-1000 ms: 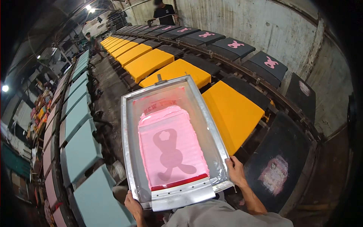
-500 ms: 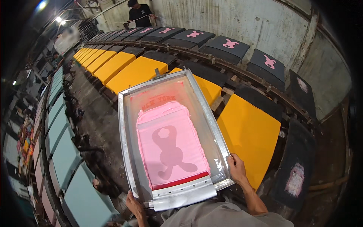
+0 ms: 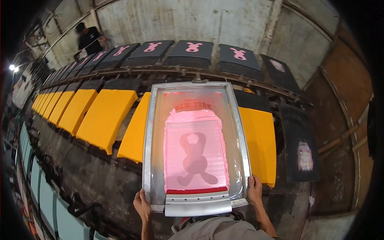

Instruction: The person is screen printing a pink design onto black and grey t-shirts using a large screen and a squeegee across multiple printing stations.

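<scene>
A screen-printing frame (image 3: pixel 148 141) with metal sides is held up in front of me. Pink ink (image 3: pixel 193 116) covers much of its mesh, and a rabbit-shaped stencil shows darker within it. Across the near end of the mesh lies a squeegee (image 3: pixel 197 203) with a silver holder and a red blade. My left hand (image 3: pixel 142 204) is closed on the frame's near left corner. At the near right side my right hand (image 3: pixel 255 190) grips the frame, fingers wrapped around the edge. Yellow fabric on a printing board (image 3: pixel 259 146) shows behind the frame's right side.
Boards with yellow fabric (image 3: pixel 105 116) run off to the left. Behind them, dark fabric panels (image 3: pixel 188 52) bear pink rabbit prints. Pale green panels (image 3: pixel 70 212) line the lower left. At the far left, a person in dark clothes (image 3: pixel 89 40) stands by the wall.
My view has swung to the right, and the frame now sits straighter and nearer the centre. Both hands keep their hold on it. The squeegee stays at its near end.
</scene>
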The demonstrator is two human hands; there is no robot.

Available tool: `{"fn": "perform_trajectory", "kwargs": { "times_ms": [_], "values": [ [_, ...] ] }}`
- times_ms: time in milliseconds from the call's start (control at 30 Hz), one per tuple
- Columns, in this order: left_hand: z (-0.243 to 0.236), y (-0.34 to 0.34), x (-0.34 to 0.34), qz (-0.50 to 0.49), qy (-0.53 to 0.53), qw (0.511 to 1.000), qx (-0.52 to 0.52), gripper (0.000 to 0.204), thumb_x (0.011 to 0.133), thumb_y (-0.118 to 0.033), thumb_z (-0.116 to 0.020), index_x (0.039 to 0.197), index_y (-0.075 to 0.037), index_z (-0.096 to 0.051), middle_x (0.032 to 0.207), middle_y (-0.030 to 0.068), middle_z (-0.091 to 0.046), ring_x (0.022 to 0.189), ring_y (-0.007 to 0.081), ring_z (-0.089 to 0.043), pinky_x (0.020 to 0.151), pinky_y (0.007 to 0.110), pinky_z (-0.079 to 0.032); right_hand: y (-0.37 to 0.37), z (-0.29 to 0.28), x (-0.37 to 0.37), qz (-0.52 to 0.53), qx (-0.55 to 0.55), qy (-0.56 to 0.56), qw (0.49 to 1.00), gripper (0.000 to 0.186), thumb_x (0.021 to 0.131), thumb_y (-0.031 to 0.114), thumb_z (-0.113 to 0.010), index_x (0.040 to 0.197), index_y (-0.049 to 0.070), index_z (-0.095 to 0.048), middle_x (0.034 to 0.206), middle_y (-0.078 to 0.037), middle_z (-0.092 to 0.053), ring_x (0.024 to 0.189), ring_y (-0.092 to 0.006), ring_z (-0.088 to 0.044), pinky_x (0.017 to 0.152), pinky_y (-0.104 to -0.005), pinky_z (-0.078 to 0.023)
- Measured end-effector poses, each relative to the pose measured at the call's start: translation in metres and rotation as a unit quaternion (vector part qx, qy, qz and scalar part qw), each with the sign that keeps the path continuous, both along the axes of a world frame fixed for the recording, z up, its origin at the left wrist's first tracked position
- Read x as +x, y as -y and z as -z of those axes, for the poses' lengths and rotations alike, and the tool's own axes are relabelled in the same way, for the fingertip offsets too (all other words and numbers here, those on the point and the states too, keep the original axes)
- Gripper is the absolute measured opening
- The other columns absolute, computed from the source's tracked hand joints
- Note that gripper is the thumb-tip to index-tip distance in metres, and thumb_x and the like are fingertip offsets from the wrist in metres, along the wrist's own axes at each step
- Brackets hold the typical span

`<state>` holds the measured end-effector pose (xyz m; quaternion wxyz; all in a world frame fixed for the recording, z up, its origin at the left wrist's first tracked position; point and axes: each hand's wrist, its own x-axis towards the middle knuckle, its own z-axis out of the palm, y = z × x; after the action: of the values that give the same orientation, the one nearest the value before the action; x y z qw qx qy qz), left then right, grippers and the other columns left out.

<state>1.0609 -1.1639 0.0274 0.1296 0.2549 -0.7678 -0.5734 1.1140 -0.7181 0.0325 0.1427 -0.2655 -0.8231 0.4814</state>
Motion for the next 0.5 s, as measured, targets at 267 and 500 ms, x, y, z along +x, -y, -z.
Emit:
{"fn": "perform_trajectory", "kwargs": {
  "times_ms": [267, 500],
  "values": [
    [-0.008, -0.117, -0.044, 0.131, -0.021, 0.991, -0.008, 0.043, 0.099, -0.031, -0.055, 0.088, 0.010, -0.061, 0.066, 0.0135, -0.054, 0.066, 0.0166, -0.048, 0.062, 0.036, -0.042, -0.079, -0.017, 0.052, 0.112, 0.047, -0.002, 0.993, 0.036, 0.103, 0.027, -0.048, 0.115, -0.005, -0.062, 0.094, -0.017, -0.067, 0.087, -0.0233, -0.060, 0.080, -0.0368, -0.047],
    [0.006, -0.195, -0.041, 0.145, 0.000, 0.989, -0.013, 0.045, 0.098, -0.033, -0.055, 0.086, 0.010, -0.062, 0.065, 0.0119, -0.053, 0.066, 0.0166, -0.049, 0.061, 0.034, -0.042, -0.163, -0.012, 0.063, 0.120, 0.011, 0.048, 0.992, 0.040, 0.104, 0.030, -0.047, 0.114, -0.005, -0.062, 0.093, -0.020, -0.066, 0.087, -0.0261, -0.060, 0.081, -0.0378, -0.047]
  ]
}}
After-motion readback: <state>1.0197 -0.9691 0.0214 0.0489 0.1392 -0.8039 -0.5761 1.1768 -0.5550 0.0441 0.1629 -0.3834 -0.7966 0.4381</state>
